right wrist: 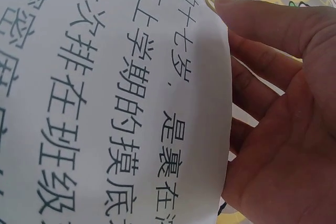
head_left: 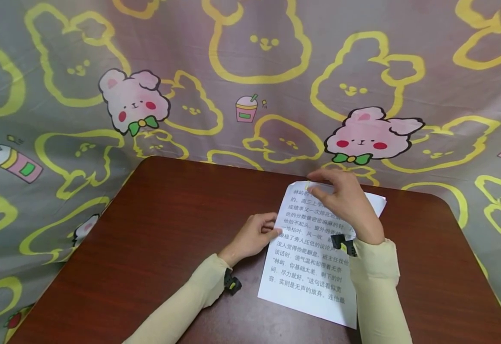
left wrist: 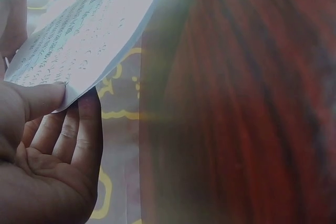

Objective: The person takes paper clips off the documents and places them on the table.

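Note:
Printed sheets of paper (head_left: 306, 267), seemingly a thin stack, lie tilted over the table with rows of Chinese characters facing up. My left hand (head_left: 250, 236) pinches their left edge; in the left wrist view its thumb (left wrist: 44, 100) is on top and the fingers are underneath. At the top edge, my right hand (head_left: 349, 198) holds a small yellow paper clip (right wrist: 211, 3) against the paper near the top left corner. The right wrist view shows the thumb at the clip and the other fingers partly hidden behind the sheets.
The dark reddish-brown wooden table (head_left: 147, 248) extends around the paper. A grey curtain (head_left: 181, 48) with yellow outlines and pink cartoon rabbits hangs close behind its far edge. A black wrist strap piece (head_left: 232, 283) sits on the left sleeve.

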